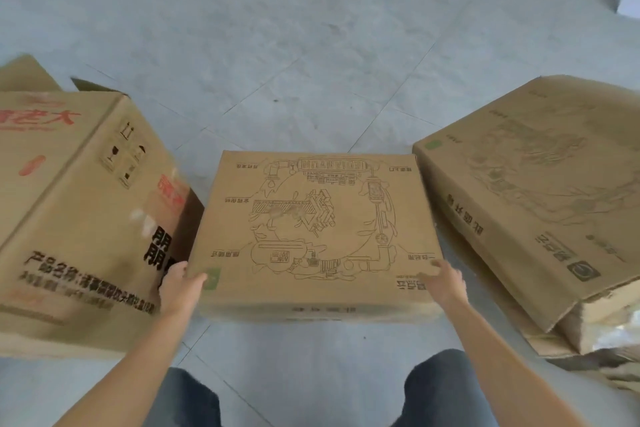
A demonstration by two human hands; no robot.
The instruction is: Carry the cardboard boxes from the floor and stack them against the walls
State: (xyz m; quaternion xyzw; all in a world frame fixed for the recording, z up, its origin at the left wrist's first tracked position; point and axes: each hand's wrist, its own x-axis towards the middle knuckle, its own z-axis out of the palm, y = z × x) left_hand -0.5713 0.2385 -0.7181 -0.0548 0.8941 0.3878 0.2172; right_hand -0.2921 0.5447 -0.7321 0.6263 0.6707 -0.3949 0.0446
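So the middle box point(317, 232) sits square in front of the person, on the floor point(311, 62) as far as I can tell. It's squeezed between the big box point(79, 201) on the left and the flat box point(536, 191) on the right.

It's low and nearly square on top, so there's no real long axis. Its sides run straight away from the body.

The left hand point(181, 288) is at the near left corner, thumb over the top edge and the rest of the hand wrapped down the side, so it's got a proper hold. The right hand point(446, 282) is on the near right corner with fingers laid on top. It's blurry, so I can't tell if it's actually gripping.

Both hands are equally close, one per corner. I'd say the lift comes straight up and back toward the body, since the neighbours leave little room sideways.
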